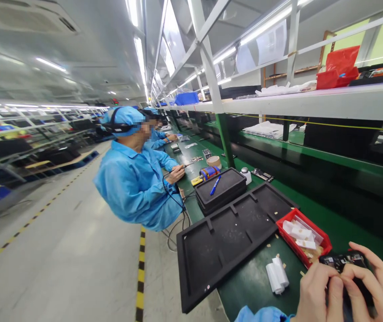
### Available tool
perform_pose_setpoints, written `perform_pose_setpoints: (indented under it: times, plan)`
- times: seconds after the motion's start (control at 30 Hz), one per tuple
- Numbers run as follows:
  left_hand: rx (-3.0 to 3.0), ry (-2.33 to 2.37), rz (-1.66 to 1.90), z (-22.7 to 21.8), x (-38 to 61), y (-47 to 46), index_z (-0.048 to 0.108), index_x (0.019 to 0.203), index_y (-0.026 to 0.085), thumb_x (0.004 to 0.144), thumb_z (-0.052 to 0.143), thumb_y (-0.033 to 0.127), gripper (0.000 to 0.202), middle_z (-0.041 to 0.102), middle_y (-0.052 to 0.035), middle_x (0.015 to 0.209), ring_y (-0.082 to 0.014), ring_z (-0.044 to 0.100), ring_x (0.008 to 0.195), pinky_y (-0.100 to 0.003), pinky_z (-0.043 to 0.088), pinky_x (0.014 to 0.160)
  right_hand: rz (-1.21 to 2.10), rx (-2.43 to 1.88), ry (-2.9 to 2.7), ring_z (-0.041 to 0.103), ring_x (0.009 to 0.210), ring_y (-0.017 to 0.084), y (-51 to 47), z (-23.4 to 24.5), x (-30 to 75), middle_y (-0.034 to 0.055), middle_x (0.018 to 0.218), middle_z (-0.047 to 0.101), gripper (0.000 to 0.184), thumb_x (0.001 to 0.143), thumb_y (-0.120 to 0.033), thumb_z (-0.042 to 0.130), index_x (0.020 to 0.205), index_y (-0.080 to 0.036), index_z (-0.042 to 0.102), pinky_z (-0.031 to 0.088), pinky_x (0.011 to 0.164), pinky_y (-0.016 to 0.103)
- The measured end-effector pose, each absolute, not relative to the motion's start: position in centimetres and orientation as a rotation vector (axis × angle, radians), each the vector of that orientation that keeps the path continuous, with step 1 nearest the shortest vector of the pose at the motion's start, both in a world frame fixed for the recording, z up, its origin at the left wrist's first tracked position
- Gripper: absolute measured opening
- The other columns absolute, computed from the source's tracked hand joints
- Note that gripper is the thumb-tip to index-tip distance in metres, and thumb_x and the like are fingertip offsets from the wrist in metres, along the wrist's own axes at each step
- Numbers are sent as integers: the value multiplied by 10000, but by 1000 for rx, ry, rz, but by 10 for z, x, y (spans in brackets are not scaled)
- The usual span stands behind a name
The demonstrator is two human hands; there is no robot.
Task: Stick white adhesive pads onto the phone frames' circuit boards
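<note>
At the lower right, my left hand [317, 288] and my right hand [377, 284] are closed around a small black electronic device [343, 259]. Small parts, like exposed circuitry, show along its top edge. The thumbs and forefingers meet in front of it and cover much of its face. Just beyond my hands sits a red bin [323, 239] filled with white wrapped pieces. Two white rolls [277, 275] lie on the green bench to the left of my left hand.
A shallow black foam tray [226, 257] with dividers overhangs the bench [256, 290] edge. Stacked black trays [223, 190] behind it carry a blue marker [215, 185]. A seated co-worker in blue [134, 179] works further along. A green-and-white post [223, 138] supports the shelf [312, 105].
</note>
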State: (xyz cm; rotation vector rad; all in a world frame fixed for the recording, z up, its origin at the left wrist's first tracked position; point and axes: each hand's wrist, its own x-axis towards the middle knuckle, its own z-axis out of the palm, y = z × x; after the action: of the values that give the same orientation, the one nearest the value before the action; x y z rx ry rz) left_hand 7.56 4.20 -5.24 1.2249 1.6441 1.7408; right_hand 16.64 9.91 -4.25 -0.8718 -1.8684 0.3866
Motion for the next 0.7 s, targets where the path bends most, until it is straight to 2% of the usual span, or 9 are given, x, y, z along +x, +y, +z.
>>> perform_pose_setpoints:
  times: [0.1, 0.2, 0.3, 0.37, 0.47, 0.53, 0.57, 0.63, 0.7]
  plan:
    - [1265, 1602, 1766, -50, 69, 42, 713, 914, 205, 1013, 326, 586, 552, 700, -121, 888, -233, 634, 804, -349, 499, 776, 394, -907, -1891, 560, 1255, 365, 98, -46, 167, 107, 1432, 514, 166, 966, -370, 507, 954, -254, 625, 467, 1026, 538]
    - [1103, 1639, 1768, -48, 59, 40, 694, 931, 202, 1007, 377, 587, 504, 656, -81, 842, -208, 580, 782, -327, 472, 775, 524, -870, -1853, 603, 1235, 318, 111, -42, 169, 96, 1357, 567, 173, 960, -394, 535, 906, -253, 620, 554, 871, 388]
    - [904, 1461, 1789, -45, 44, 33, 644, 859, 192, 934, 550, 601, 427, 564, -13, 751, -154, 500, 680, -274, 436, 665, 656, -851, -1817, 703, 1025, 245, 136, -23, 160, 86, 1130, 675, 188, 971, -380, 533, 876, -241, 616, 568, 737, 296]
    - [782, 1384, 1843, -44, 34, 25, 586, 796, 193, 835, 722, 546, 380, 528, 21, 726, -128, 492, 673, -237, 426, 650, 781, -796, -2007, 703, 758, 200, 157, -11, 145, 55, 859, 706, 229, 994, -346, 472, 853, -225, 607, 549, 650, 289]
    - [677, 1342, 1806, -46, 23, 13, 550, 996, 237, 903, 677, 457, 271, 586, 35, 808, -119, 571, 730, -228, 466, 728, 867, -850, -2198, 690, 703, 175, 190, -8, 119, 30, 789, 733, 182, 951, -269, 572, 816, -197, 669, 542, 667, 285]
    - [580, 1281, 1796, -49, 17, 7, 482, 1288, 271, 908, 671, 438, 456, 689, -26, 1027, -180, 674, 927, -300, 517, 857, 917, -878, -2301, 683, 704, 149, 206, -16, 109, 14, 786, 734, 170, 936, -252, 647, 789, -175, 684, 555, 717, 294]
    - [549, 1293, 1809, -50, 15, 5, 476, 1350, 268, 895, 685, 431, 526, 697, -53, 1127, -205, 680, 1021, -316, 520, 900, 937, -889, -2338, 676, 699, 137, 211, -20, 106, 5, 781, 724, 187, 942, -275, 666, 793, -163, 682, 562, 731, 302]
    - [516, 1359, 1826, -50, 12, 3, 543, 1362, 241, 866, 708, 418, 552, 693, -76, 1221, -233, 675, 1091, -315, 529, 911, 967, -905, -2372, 671, 697, 126, 214, -26, 106, -9, 774, 707, 223, 955, -318, 676, 815, -145, 677, 575, 743, 318]
    - [502, 1413, 1809, -46, 10, 4, 621, 1311, 222, 850, 712, 400, 503, 721, -61, 1137, -218, 699, 974, -297, 552, 828, 990, -902, -2361, 690, 727, 137, 212, -26, 111, 3, 798, 726, 189, 946, -292, 681, 826, -146, 689, 581, 753, 321]
